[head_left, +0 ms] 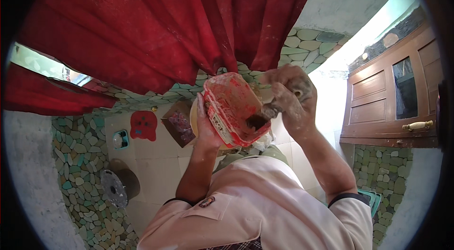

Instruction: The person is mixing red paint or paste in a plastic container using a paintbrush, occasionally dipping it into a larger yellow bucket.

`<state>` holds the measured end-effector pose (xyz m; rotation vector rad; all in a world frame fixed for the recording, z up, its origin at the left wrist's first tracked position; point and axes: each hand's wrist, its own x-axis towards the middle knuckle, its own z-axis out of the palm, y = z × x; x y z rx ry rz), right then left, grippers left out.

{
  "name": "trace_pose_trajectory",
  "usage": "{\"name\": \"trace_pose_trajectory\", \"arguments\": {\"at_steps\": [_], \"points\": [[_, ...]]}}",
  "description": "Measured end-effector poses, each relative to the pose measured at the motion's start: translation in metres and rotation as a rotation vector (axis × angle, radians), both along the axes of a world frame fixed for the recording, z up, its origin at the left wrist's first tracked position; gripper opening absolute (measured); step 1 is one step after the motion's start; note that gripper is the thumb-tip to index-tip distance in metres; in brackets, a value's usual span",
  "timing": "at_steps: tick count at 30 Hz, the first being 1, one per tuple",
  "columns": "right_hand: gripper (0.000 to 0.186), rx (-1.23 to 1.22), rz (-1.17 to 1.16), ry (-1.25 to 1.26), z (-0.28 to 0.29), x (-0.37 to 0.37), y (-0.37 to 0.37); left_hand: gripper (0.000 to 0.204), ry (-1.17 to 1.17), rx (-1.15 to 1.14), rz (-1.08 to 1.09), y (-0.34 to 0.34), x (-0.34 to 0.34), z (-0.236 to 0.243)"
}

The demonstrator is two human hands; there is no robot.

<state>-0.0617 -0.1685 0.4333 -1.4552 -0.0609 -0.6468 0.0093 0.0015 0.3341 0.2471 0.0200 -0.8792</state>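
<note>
L hand (206,129) grips a red tub (236,108) from its left side and underneath, fingers wrapped on the wall, thumb up along the rim. Tub is rectangular, tilted w/ its open mouth toward the camera, smeared inside w/ pale paste; it's held at chest height, just in front of the red curtain (156,23). R hand (291,94), dusted w/ the same pale stuff, is closed in a fist round a brush (260,120) handle; the dark bristle end sits inside the tub near its lower right corner, touching the inner wall. Both hands close together, tub between them.

Below: tiled floor (161,160) w/ pebble-pattern walls around it. On the floor, well apart from the hands, a red mat (143,124), a brown square board (177,122), a small teal item (120,140) and a grey round disc (116,186). Wooden door (392,103) w/ a handle at right. Person's pale shirt (265,207) fills the bottom
</note>
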Motion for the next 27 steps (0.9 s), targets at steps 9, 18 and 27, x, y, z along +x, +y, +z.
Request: {"name": "trace_pose_trajectory", "arguments": {"at_steps": [9,18,27], "points": [[0.011,-0.093,-0.111,-0.113,0.000,0.035,0.018,0.073,0.063,0.146,-0.034,-0.011,-0.011,-0.004],[0.011,-0.060,-0.107,-0.200,0.003,0.029,0.016,0.066,0.102,0.253,0.031,-0.007,-0.011,-0.026],[0.009,-0.192,-0.152,-0.209,-0.007,0.029,0.014,0.074,0.013,0.063,-0.092,-0.011,-0.014,-0.030]]}}
